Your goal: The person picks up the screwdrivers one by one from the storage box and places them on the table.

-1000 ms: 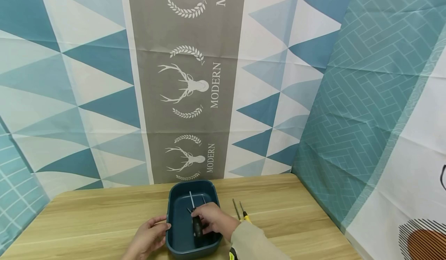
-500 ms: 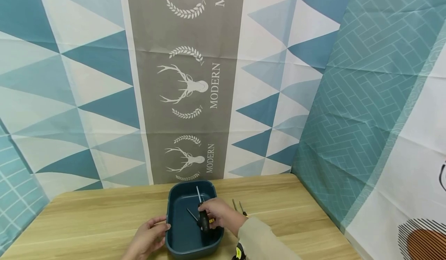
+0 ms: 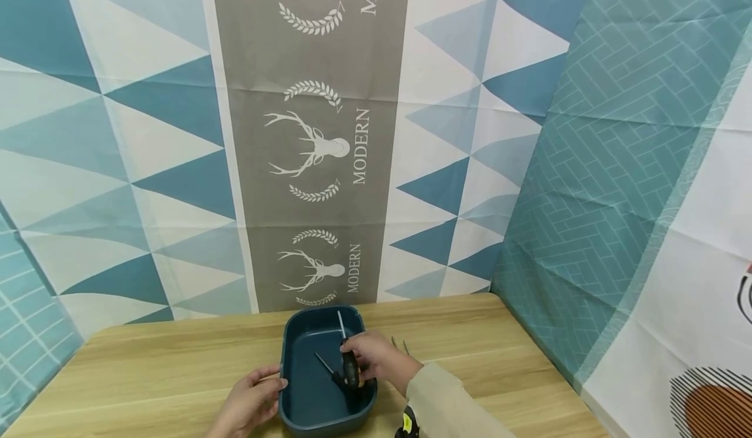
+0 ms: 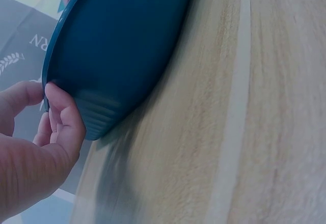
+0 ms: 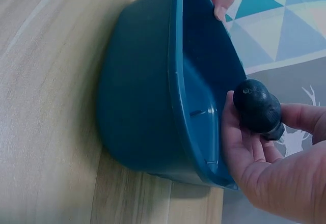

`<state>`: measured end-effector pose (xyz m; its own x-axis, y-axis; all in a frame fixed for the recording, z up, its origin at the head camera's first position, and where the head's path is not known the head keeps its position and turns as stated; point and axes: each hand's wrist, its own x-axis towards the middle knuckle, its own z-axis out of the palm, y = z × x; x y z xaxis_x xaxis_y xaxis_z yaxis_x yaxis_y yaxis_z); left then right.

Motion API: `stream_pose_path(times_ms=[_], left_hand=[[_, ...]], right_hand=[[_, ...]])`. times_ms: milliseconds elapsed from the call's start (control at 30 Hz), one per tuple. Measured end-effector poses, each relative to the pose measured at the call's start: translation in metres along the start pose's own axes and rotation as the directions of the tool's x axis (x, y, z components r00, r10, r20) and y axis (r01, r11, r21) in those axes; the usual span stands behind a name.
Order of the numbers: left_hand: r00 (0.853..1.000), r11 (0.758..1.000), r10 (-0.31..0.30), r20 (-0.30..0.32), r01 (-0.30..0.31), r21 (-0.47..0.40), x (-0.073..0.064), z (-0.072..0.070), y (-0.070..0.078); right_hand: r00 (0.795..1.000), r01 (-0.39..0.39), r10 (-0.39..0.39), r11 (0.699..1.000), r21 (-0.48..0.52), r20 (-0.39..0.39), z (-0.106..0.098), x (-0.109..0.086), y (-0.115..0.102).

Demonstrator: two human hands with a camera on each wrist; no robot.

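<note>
My right hand [image 3: 376,358] holds a black-handled screwdriver [image 3: 350,368] over the right side of a dark blue bin [image 3: 311,402], its shaft pointing to the far end. In the right wrist view the rounded end of that handle [image 5: 252,102] faces the camera, between thumb and fingers. A second screwdriver [image 3: 325,363] with a dark handle lies inside the bin, partly covered by the first. A small yellow patch shows beneath the right hand. On the bin's left side, my left hand [image 3: 254,395] pinches the rim; the left wrist view has thumb and fingers [image 4: 63,114] on either side of it.
Two thin metal shafts [image 3: 395,343] lie on the wooden table [image 3: 194,366] right of the bin, mostly hidden behind the right arm. A black and yellow object [image 3: 407,423] shows beside the sleeve [image 3: 449,402]. Patterned cloth [image 3: 317,196] hangs behind the table.
My right hand has shifted right inside the bin with the screwdriver, showing more of the second one. The sleeve covers more of the shafts on the table. The left hand stays at the rim.
</note>
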<state>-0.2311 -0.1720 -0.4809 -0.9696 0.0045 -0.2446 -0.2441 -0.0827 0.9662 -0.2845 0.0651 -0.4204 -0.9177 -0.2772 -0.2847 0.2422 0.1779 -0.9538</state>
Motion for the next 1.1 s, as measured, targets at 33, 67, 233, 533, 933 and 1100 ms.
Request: stream_pose_path(times_ms=[33, 67, 233, 533, 933, 1100], left_hand=[[1.0, 1.0, 0.0, 0.004, 0.0, -0.004, 0.0, 0.0, 0.0], [1.0, 1.0, 0.0, 0.007, 0.0, -0.007, 0.0, 0.0, -0.001], [1.0, 1.0, 0.001, 0.013, -0.001, -0.009, 0.0, -0.001, -0.001], [1.0, 1.0, 0.006, 0.013, -0.006, 0.002, 0.001, -0.002, 0.0], [1.0, 1.0, 0.009, 0.015, -0.009, 0.011, 0.002, -0.002, 0.0], [1.0, 1.0, 0.006, 0.023, -0.006, 0.0, 0.001, -0.002, -0.002]], right_hand=[[1.0, -0.006, 0.006, 1.0, 0.003, -0.002, 0.0, 0.0, 0.0], [1.0, -0.01, 0.01, 1.0, 0.007, -0.004, -0.001, 0.0, 0.0], [1.0, -0.014, 0.014, 1.0, 0.016, -0.012, -0.004, 0.0, -0.001], [0.999, -0.002, 0.003, 1.0, 0.007, -0.036, -0.013, 0.003, -0.003], [0.998, 0.01, -0.011, 1.0, -0.027, -0.067, -0.026, 0.003, -0.001], [0.997, 0.022, -0.024, 1.0, -0.018, -0.071, -0.034, 0.001, 0.002]])
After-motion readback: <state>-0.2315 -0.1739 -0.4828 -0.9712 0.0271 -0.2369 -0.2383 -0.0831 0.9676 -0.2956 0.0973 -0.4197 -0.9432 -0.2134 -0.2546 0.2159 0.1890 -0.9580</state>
